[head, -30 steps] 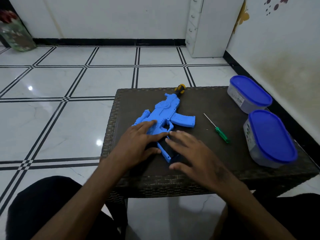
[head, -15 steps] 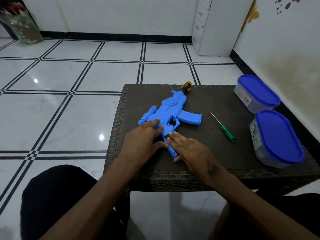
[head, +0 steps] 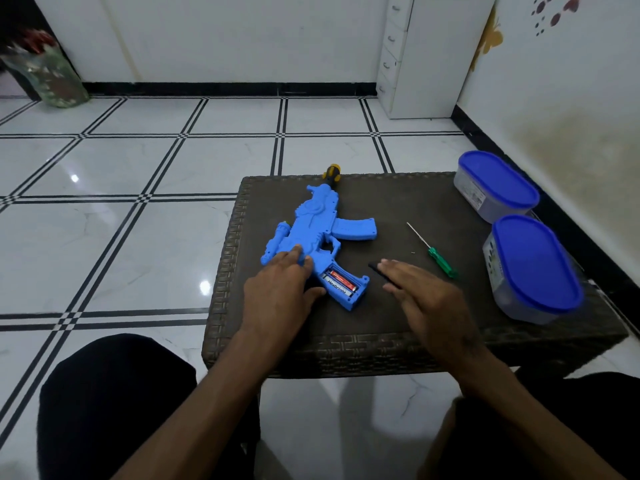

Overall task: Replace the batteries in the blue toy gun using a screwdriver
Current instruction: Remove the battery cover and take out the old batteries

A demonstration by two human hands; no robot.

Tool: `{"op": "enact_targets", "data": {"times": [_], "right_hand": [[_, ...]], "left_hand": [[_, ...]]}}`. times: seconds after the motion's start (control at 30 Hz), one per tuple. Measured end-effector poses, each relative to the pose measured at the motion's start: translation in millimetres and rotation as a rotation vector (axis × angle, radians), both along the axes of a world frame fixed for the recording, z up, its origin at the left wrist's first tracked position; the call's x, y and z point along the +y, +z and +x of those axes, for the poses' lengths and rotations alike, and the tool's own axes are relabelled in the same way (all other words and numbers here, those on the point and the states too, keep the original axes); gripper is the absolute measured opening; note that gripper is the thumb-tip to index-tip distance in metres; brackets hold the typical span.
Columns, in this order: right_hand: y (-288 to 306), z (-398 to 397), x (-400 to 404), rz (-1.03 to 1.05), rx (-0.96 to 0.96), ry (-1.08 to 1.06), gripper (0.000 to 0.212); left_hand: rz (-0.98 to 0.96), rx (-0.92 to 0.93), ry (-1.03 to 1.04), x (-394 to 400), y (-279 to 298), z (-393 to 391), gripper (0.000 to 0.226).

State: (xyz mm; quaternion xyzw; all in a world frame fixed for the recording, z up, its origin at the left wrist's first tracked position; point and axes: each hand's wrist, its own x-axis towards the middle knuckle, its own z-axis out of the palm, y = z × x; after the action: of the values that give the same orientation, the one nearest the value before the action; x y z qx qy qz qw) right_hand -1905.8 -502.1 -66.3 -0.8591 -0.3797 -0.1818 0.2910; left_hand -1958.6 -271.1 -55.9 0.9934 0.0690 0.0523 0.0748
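— Your left hand (head: 277, 299) lies flat with straight fingers on the blue plastic toy gun (head: 318, 237), pinning it to the dark woven table (head: 398, 327). What's the right one got?

— Your right hand (head: 426, 299) has loosely straight fingers over a small black cover (head: 377, 270); I can't tell if you're gripping it. In the gun's grip the battery bay is open, batteries (head: 339, 281) showing. Your green-handled screwdriver (head: 437, 256) lies just to the right of that hand.
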Motion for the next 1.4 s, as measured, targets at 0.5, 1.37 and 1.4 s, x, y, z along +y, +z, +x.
{"op": "enact_targets", "data": {"times": [0.5, 1.37, 1.4], "right_hand": [[26.1, 48.5, -25.7, -0.359, 0.209, -0.586, 0.039], [33.6, -0.4, 9.1, 0.783, 0.788, -0.139, 0.015], [28.9, -1.9, 11.0, 0.813, 0.813, -0.140, 0.012]], "left_hand": [[0.076, -0.060, -0.237, -0.4, 4.7, -21.0, 0.054], [-0.210, -0.096, -0.562, 20.3, 10.2, 36.2, 0.048], [-0.217, -0.124, -0.569, 22.1, 6.0, 37.5, 0.051]]}}
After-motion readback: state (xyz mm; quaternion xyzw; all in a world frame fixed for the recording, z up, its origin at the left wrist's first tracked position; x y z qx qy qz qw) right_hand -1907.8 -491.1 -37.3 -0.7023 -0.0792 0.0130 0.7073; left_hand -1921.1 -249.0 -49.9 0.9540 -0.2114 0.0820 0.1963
